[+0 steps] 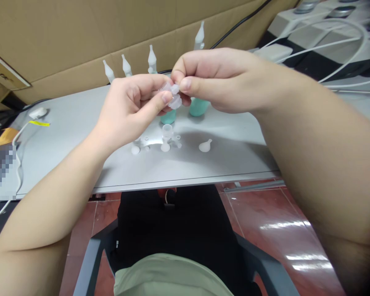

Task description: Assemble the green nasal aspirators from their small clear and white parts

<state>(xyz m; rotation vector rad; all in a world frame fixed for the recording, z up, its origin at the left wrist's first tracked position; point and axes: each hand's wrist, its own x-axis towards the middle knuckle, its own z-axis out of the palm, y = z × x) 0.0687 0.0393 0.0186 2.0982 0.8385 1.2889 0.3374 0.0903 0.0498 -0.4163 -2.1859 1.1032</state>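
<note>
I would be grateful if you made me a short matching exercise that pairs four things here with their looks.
1. Piece in the left hand
2. Floor
3. Visible bottle bottoms
4. Thin strip at the left of the table

A. red
B. yellow
C. translucent
D. green

Pairs: 1-C, 2-A, 3-D, 4-B

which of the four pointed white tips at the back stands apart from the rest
The rightmost tip, showing just above the right hand in the picture: a wider gap separates it from the other three tips.
</note>
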